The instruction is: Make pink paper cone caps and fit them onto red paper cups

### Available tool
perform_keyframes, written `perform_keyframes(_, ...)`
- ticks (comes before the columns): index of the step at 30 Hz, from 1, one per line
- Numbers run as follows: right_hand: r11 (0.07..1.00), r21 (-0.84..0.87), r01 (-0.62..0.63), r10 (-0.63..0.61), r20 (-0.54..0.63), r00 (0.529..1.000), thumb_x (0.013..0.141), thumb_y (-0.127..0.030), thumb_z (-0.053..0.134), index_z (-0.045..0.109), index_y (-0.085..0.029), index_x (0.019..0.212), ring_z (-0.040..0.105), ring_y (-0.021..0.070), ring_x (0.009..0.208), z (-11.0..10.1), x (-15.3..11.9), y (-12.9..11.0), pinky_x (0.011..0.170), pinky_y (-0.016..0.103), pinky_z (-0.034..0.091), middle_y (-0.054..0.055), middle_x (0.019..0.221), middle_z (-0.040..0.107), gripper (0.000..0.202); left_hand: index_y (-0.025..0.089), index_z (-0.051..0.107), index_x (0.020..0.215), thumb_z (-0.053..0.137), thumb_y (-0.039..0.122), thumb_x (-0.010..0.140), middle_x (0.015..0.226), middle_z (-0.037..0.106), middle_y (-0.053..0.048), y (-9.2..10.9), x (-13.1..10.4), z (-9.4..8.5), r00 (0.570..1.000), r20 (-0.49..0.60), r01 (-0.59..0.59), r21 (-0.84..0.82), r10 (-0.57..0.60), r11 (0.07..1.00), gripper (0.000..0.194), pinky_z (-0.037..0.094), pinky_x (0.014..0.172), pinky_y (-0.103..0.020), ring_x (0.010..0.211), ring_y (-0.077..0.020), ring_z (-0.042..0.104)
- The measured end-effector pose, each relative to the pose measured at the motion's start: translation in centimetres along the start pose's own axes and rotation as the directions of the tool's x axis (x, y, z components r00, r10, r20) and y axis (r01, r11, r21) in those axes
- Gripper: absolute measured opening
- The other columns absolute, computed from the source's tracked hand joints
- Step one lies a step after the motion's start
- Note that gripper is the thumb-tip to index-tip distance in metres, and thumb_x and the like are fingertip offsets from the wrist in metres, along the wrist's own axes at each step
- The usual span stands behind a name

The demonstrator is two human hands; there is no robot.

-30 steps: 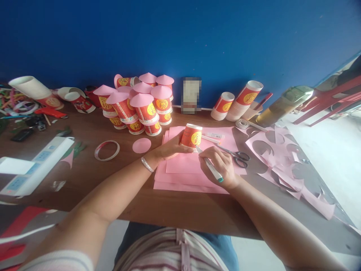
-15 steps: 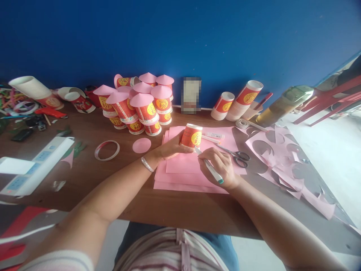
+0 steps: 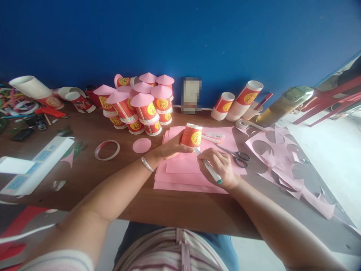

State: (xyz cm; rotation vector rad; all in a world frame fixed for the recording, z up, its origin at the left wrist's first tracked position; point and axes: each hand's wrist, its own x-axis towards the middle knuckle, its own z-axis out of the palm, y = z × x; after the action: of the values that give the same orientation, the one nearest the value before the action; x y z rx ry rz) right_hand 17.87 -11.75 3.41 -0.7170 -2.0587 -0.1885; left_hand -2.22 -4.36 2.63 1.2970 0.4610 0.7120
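Note:
My left hand (image 3: 172,147) is closed around a red paper cup (image 3: 192,135) with a yellow round emblem, held upside down above pink paper sheets (image 3: 183,163). In my right hand (image 3: 218,165) is a white marker (image 3: 213,172) with a green end. Its tip meets or nearly meets the cup's lower rim; contact is too small to make out. Beside my right hand, scissors (image 3: 239,159) lie on the pink sheets. A glue stick (image 3: 216,135) and another marker (image 3: 210,139) rest behind the cup.
Several red cups with pink cone tops (image 3: 142,107) stand stacked at the back. A tape roll (image 3: 107,150) and a pink disc (image 3: 141,145) lie left; a power strip (image 3: 36,165) is farther left. Pink scraps (image 3: 282,162), stacked cups (image 3: 245,99) and a bottle (image 3: 284,105) occupy the right.
My right hand and the marker have shifted very slightly along the cup's lower rim. The cup and my left hand stay nearly still.

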Motion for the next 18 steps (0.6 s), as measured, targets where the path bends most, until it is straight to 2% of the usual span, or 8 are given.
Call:
perform_keyframes(14,0.999,-0.034,-0.026,0.027,0.006,1.000,0.093,-0.006,0.059,0.057,-0.021,0.100,0.062,0.0120,0.063,-0.08,0.16,0.07,0.056,0.024,0.048,0.000,0.078,0.066,0.018,0.020,0.059,0.122,0.085,0.032,0.080,0.109,0.062,-0.007,0.28,0.02,0.08,1.000,0.022,0.005,0.078,-0.007,0.997,0.051,0.048,0.086,-0.034,0.100,-0.0199,0.059)
perform_keyframes(18,0.999,-0.031,-0.029,0.030,0.011,0.999,0.092,-0.005,0.058,0.056,-0.022,0.098,0.061,0.0117,0.061,-0.08,0.10,0.03,0.055,0.024,0.047,-0.001,0.076,0.065,0.018,0.019,0.061,0.116,0.086,0.033,0.079,0.104,0.063,-0.005,0.17,0.05,0.16,1.000,0.017,-0.009,0.074,0.007,0.997,0.047,0.048,0.083,-0.033,0.095,-0.0189,0.060)
